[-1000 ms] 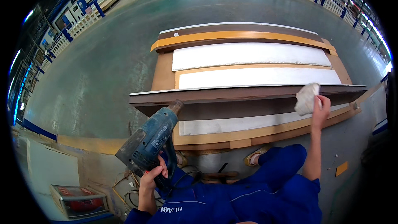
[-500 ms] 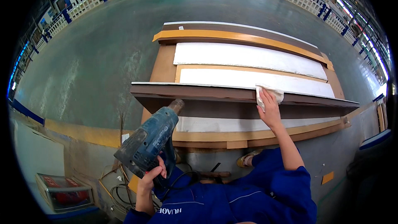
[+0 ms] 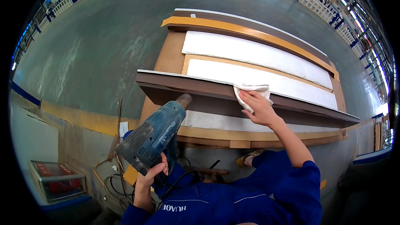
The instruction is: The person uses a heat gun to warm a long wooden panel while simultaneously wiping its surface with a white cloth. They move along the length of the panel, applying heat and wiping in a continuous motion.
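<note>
My left hand (image 3: 155,171) is wrapped round the handle of a worn blue heat gun (image 3: 155,135). Its metal nozzle points up and right, close to the front face of a long dark brown panel (image 3: 191,88) with a pale upper edge. In my right hand (image 3: 259,109) is a white cloth (image 3: 266,92), pressed onto the panel's upper edge and face near its middle. Fingers lie over the cloth. Under and behind the panel are white padded strips (image 3: 258,58) and brown cardboard (image 3: 168,54).
An orange-yellow strip (image 3: 250,37) runs along the far side of the stack. At lower left, cables (image 3: 114,185) lie on the floor beside a glass-fronted box (image 3: 58,181) with red items inside. White fencing (image 3: 318,6) with blue posts stands far right.
My right hand has slid the cloth left along the panel's edge. The heat gun stays near the panel, its nozzle slightly farther right and higher in view. The whole view has tilted a little.
</note>
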A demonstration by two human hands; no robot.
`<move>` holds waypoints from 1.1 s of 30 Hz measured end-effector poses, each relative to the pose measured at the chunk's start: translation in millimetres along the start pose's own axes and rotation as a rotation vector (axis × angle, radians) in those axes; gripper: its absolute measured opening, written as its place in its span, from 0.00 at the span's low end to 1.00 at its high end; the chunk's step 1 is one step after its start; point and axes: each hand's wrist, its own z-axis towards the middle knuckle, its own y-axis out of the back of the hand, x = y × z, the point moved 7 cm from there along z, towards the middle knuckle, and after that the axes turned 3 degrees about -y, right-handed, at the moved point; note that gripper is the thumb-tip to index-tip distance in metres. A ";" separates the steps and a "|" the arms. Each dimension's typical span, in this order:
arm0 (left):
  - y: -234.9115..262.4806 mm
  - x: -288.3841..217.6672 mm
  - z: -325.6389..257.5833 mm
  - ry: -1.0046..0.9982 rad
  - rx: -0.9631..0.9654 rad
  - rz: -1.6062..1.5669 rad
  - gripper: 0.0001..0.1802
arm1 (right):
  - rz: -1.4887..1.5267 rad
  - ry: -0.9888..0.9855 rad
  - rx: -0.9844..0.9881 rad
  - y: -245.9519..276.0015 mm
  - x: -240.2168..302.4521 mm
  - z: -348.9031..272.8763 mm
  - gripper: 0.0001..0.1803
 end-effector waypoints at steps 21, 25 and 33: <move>38.1 -28.8 9.2 -0.051 -0.164 -0.026 0.26 | -0.065 0.182 0.202 -43.7 66.9 99.3 0.37; 40.8 -30.8 10.2 -0.065 -0.159 -0.037 0.26 | -0.085 0.215 0.224 -51.3 77.3 112.1 0.35; 58.6 -36.4 15.2 -0.097 -0.190 -0.086 0.27 | -0.093 0.240 0.206 -71.4 100.7 150.4 0.31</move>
